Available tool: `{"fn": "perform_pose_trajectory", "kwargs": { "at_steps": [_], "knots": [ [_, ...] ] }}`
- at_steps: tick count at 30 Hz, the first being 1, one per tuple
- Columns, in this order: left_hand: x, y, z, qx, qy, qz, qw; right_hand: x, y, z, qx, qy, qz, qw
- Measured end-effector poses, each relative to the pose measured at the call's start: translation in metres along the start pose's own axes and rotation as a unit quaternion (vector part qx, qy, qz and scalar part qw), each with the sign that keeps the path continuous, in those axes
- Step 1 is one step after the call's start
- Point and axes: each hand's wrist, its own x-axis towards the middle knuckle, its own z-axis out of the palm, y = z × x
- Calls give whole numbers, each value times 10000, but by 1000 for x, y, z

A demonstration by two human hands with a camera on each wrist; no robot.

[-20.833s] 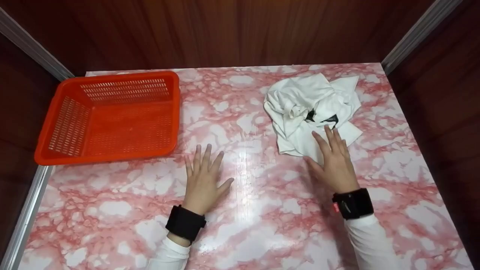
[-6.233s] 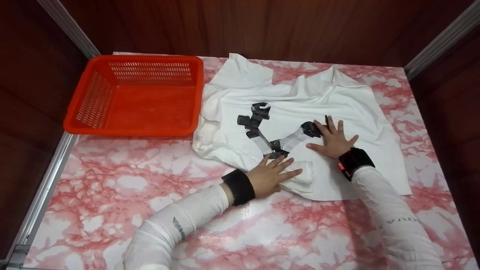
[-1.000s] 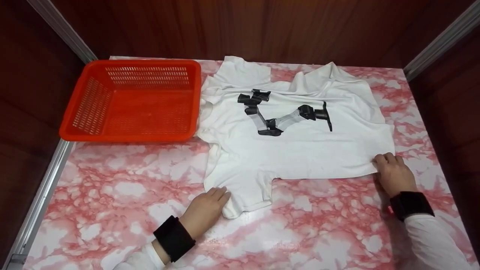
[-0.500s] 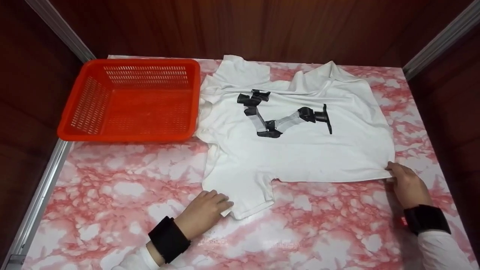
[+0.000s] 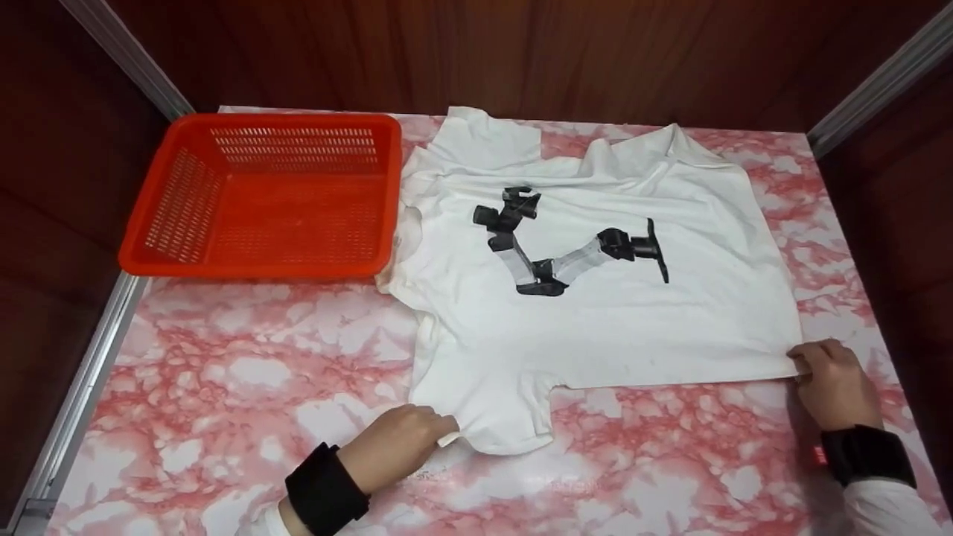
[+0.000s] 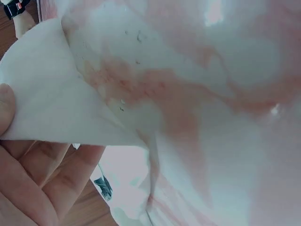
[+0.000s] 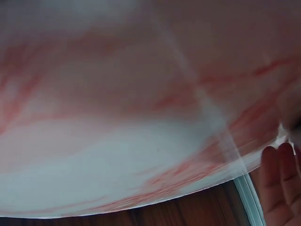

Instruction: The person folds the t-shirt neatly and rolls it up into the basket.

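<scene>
A white T-shirt lies spread sideways over the table, its black-and-grey robot-arm print facing up. My left hand pinches the edge of the near sleeve at the shirt's lower left. In the left wrist view the sleeve cloth runs between the thumb and the fingers of my left hand. At the lower right, my right hand pinches the corner of the hem. Only some fingers of my right hand show at the edge of the right wrist view. The far sleeve reaches toward the back wall.
A red plastic basket with slotted sides stands at the back left, right beside the shirt's neck end. The pink-and-white marbled table is bounded by dark wooden panels at the back and sides, with metal corner strips.
The crumpled white bundle has been spread out flat as a T-shirt. Over the last second both hands have drawn the near sleeve and hem corner toward the front, the right hand also moving rightward.
</scene>
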Motion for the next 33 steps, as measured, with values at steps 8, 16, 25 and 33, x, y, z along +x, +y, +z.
{"fn": "perform_pose_trajectory", "kwargs": {
  "at_steps": [8,16,25,33],
  "knots": [
    [-4,0,2,-6,112,-18,9999,2,-1,-4,144,121,759,9969],
    [0,2,1,3,427,111,9990,-2,1,-6,412,335,480,9974],
    [26,-3,-13,-32,722,-123,9973,0,2,-9,308,6,385,9988],
    [57,-18,-41,569,1268,-148,9902,19,2,-20,303,322,58,9990]
  ]
}}
